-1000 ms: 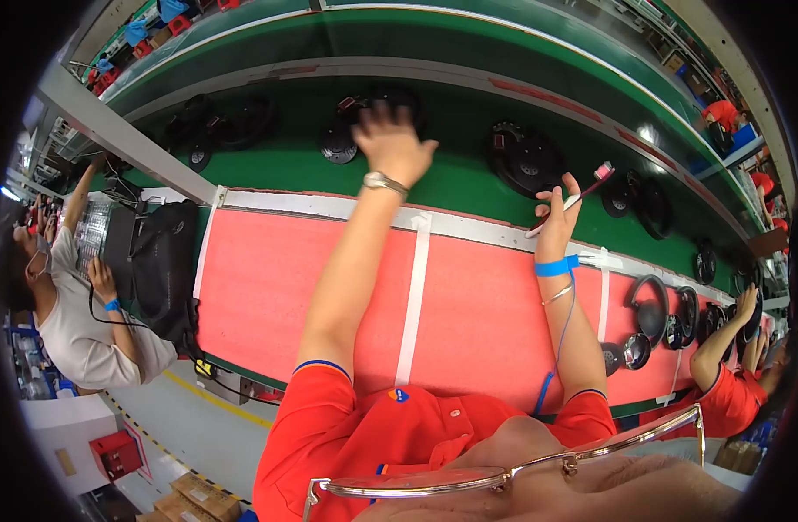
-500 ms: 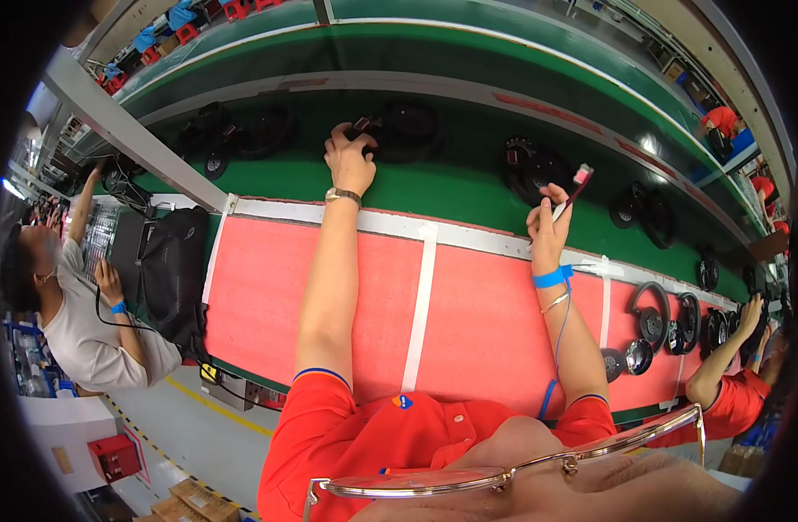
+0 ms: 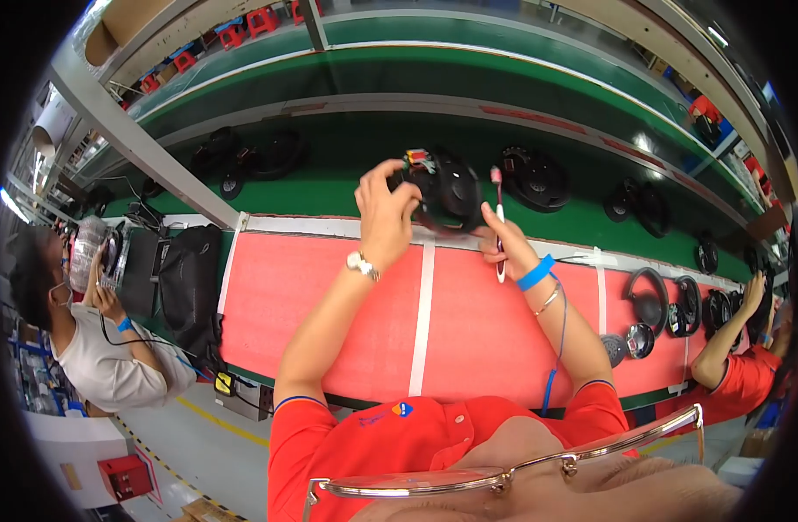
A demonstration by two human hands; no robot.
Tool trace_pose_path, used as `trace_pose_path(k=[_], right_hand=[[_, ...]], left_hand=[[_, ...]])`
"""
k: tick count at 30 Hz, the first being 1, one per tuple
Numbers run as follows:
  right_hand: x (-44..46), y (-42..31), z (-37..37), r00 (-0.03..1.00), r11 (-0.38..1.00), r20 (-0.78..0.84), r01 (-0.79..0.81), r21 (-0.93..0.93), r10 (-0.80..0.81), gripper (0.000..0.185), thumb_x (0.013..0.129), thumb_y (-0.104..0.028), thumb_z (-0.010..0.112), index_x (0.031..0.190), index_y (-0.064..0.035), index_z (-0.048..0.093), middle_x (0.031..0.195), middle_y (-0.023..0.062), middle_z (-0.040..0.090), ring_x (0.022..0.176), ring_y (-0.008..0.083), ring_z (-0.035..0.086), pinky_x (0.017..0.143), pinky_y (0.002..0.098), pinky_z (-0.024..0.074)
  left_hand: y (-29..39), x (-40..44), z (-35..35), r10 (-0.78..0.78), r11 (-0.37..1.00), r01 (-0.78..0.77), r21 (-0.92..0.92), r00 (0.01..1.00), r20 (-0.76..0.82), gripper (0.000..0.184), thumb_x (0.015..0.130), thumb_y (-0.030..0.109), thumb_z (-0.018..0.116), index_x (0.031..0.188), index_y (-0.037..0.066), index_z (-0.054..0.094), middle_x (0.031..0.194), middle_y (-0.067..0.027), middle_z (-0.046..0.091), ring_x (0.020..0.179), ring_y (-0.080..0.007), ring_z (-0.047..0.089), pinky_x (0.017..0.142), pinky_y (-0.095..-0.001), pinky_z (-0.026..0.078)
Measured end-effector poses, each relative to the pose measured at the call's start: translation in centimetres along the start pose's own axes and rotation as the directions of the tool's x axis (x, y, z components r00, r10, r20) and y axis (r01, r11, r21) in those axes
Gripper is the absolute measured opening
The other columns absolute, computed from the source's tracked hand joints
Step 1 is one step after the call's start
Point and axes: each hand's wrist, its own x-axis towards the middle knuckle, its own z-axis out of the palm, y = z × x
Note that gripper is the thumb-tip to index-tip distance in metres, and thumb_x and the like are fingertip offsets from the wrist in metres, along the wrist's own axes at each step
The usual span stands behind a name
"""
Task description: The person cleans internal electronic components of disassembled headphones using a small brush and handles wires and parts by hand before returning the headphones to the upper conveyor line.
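Over the near edge of the green belt, my left hand (image 3: pixel 386 211) grips the left side of a black headphone (image 3: pixel 458 193). A small bunch of coloured parts or wires shows at the headphone's upper left. My right hand (image 3: pixel 509 247) is closed round a toothbrush (image 3: pixel 501 211), its pink-bristled head pointing up. That hand's fingertips are close to the headphone's lower right; whether they touch it I cannot tell. A blue wrist strap (image 3: pixel 536 273) with a cord is on my right wrist.
The red-pink mat (image 3: pixel 329 287) lies before me. More black headphones (image 3: pixel 538 180) rest on the green belt (image 3: pixel 582 217), and headphone parts (image 3: pixel 640 340) on the mat's right. A metal post (image 3: pixel 147 139) stands left. A person (image 3: pixel 116 348) works at left, another (image 3: pixel 738 374) at right.
My left hand has lifted the headphone off the belt and drawn it right and toward me. My right hand with the toothbrush has moved left, up to the headphone.
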Motion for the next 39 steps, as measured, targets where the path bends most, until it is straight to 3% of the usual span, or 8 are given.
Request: trace_pose_path(k=[2,6,20,28,31,33,36,39], right_hand=[[-1.4,0.5,1.0,0.999,0.998,-0.028,0.016,0.053,-0.015,0.034,0.09,-0.037,0.064,0.084,-0.0145,0.04,0.065,-0.0033,0.034,0.046,0.0032,0.03,0.038,0.019,0.0181],[-4.8,2.1,0.5,0.937,0.947,-0.137,0.312,-0.077,-0.32,0.026,0.093,-0.03,0.06,0.085,-0.0074,0.051,0.062,-0.0008,0.048,0.041,0.005,0.033,0.037,0.0201,0.0212],[-11.3,2.3,-3.1,0.979,0.847,-0.19,-0.041,-0.53,-0.072,0.032,0.094,-0.029,0.056,0.072,-0.0058,0.053,0.049,-0.0049,0.039,0.036,0.0026,0.028,0.034,0.0215,0.0176],[-11.7,3.4,-2.0,0.951,0.818,-0.231,0.038,-0.575,-0.207,0.023,0.092,-0.022,0.061,0.106,-0.0037,0.058,0.064,-0.0022,0.05,0.039,0.0025,0.029,0.035,0.0216,0.0167],[-12.0,3.9,-2.9,0.944,0.739,-0.25,-0.011,-0.673,-0.214,0.032,0.091,-0.016,0.062,0.119,-0.0031,0.055,0.073,0.0002,0.054,0.05,0.006,0.044,0.043,0.0217,0.0339],[-11.1,5.4,-4.3,0.804,0.306,0.111,0.345,-0.887,-0.584,0.036,0.09,-0.012,0.061,0.123,-0.0006,0.052,0.091,0.0078,0.058,0.077,0.0171,0.058,0.07,0.0273,0.0471],[-12.0,5.4,-3.4,0.802,0.211,0.073,0.242,-0.947,-0.594,0.04,0.089,-0.01,0.06,0.125,0.0019,0.049,0.108,0.015,0.055,0.103,0.0279,0.055,0.093,0.0333,0.0415],[-12.1,5.5,-2.7,0.793,0.22,0.076,0.258,-0.941,-0.604,0.039,0.088,-0.009,0.059,0.124,0.003,0.049,0.111,0.0185,0.054,0.101,0.032,0.055,0.09,0.0343,0.0429]], left_hand=[[2.2,-1.5,-1.4,0.041,0.999,-0.041,-0.026,0.999,-0.014,0.018,0.071,-0.002,0.068,0.083,0.011,0.064,0.127,-0.0133,0.047,0.113,-0.033,0.044,0.093,-0.042,0.034],[5.5,-4.6,-4.6,0.111,0.993,-0.109,-0.053,0.993,0.038,0.018,0.069,-0.002,0.07,0.081,0.01,0.066,0.131,-0.0171,0.047,0.114,-0.034,0.044,0.094,-0.042,0.034],[11.3,-16.0,-6.5,-0.172,0.962,0.238,-0.134,0.909,0.379,0.055,0.082,0.014,0.064,0.131,0.0,0.044,0.134,-0.0166,0.044,0.107,-0.0333,0.044,0.091,-0.0429,0.034],[11.3,-16.6,-5.2,-0.247,0.951,0.298,-0.078,0.889,0.385,0.049,0.079,0.011,0.064,0.125,0.002,0.049,0.125,-0.0149,0.048,0.104,-0.0325,0.044,0.085,-0.0441,0.034],[11.3,-16.9,-4.6,-0.17,0.966,0.232,-0.111,0.9,0.402,0.041,0.079,0.01,0.064,0.118,0.004,0.054,0.127,-0.0146,0.048,0.104,-0.0315,0.044,0.085,-0.0439,0.035],[11.5,-17.1,-4.4,-0.093,0.979,0.159,-0.124,0.901,0.423,0.032,0.079,0.008,0.064,0.11,0.005,0.059,0.13,-0.0139,0.046,0.104,-0.0301,0.044,0.085,-0.0428,0.035],[12.0,-16.7,-4.4,-0.162,0.959,0.237,-0.153,0.907,0.388,0.031,0.079,0.007,0.064,0.109,0.005,0.059,0.129,-0.0125,0.048,0.103,-0.0297,0.045,0.084,-0.0427,0.035],[12.4,-16.4,-4.5,-0.189,0.96,0.257,-0.11,0.886,0.424,0.031,0.076,0.005,0.067,0.106,0.006,0.061,0.129,-0.0108,0.049,0.104,-0.0304,0.045,0.087,-0.0414,0.035]])
